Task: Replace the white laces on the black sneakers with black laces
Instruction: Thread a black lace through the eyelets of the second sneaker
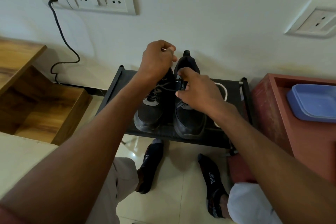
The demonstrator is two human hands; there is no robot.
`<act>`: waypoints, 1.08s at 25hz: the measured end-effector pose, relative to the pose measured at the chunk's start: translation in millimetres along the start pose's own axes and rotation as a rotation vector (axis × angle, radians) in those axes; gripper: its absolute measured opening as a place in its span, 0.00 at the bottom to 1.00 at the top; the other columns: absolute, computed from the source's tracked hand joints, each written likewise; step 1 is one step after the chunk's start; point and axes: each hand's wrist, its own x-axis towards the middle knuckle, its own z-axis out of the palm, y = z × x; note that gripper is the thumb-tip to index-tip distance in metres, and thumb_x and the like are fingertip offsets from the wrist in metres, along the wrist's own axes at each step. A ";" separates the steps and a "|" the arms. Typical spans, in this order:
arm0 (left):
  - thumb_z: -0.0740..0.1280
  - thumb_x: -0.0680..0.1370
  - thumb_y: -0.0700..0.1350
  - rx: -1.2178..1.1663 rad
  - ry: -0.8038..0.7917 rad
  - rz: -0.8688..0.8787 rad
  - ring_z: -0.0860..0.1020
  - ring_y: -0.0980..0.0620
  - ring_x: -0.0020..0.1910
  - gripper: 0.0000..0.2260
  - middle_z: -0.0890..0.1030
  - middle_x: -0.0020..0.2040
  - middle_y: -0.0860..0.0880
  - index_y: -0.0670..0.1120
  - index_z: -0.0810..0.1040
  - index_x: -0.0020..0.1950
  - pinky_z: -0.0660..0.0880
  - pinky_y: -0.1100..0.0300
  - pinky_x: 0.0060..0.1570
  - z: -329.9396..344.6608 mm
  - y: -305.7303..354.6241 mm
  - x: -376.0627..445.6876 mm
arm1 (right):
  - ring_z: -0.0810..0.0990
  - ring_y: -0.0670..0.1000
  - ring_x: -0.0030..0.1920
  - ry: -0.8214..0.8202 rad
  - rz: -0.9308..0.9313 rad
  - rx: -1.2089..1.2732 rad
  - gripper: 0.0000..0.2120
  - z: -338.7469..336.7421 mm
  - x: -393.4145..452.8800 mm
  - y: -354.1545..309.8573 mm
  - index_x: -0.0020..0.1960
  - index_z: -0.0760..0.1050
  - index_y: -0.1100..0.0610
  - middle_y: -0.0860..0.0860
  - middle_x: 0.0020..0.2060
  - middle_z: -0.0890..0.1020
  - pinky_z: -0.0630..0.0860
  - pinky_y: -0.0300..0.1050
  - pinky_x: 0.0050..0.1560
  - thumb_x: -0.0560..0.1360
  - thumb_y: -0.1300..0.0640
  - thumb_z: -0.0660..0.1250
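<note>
A low black shoe rack (227, 140) against a pale wall carries the pair of black sneakers, toes toward the wearer of the camera, who stands over them in dark socks. A wooden cabinet (36, 100) sits to the left, a red box (272, 114) holding a blue lidded container (312, 102) to the right. The left sneaker (151, 114) already shows black laces (160, 87) crossing its eyelets; the right sneaker (189, 123) is the one being worked. The left hand (157, 60) is raised above the shoes, its fingers curled, apparently pulling a lace end taut, though the strand itself is too faint to make out. The right hand (198, 91) pinches the black lace at the upper eyelets of the right sneaker. A white lace (224, 91) lies on the rack just beside that shoe, partly hidden by the forearm. The job appears near its end: the next move probably calls for evening the two ends and drawing the final crossings snug.
</note>
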 end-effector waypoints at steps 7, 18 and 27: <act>0.61 0.85 0.43 0.020 -0.164 -0.065 0.87 0.50 0.45 0.09 0.87 0.41 0.50 0.45 0.82 0.57 0.76 0.57 0.42 -9.0 -10.0 3.7 | 0.82 0.52 0.41 -0.444 0.225 0.556 0.35 -39.4 0.7 -6.1 0.50 0.87 0.58 0.52 0.45 0.89 0.72 0.46 0.40 0.80 0.28 0.57; 0.57 0.88 0.47 -0.199 -0.492 -0.056 0.87 0.46 0.49 0.13 0.88 0.52 0.44 0.43 0.77 0.67 0.77 0.49 0.49 16.8 2.6 -3.9 | 0.88 0.49 0.39 0.092 0.461 0.796 0.06 -50.3 -3.7 13.5 0.47 0.81 0.56 0.51 0.41 0.88 0.78 0.40 0.38 0.75 0.56 0.77; 0.64 0.84 0.57 0.284 -0.558 -0.039 0.80 0.52 0.38 0.21 0.83 0.38 0.47 0.43 0.84 0.44 0.73 0.59 0.40 -1.3 -5.4 0.5 | 0.62 0.44 0.24 0.188 0.358 1.580 0.05 -82.7 5.6 44.5 0.46 0.75 0.53 0.47 0.33 0.76 0.67 0.39 0.31 0.79 0.57 0.69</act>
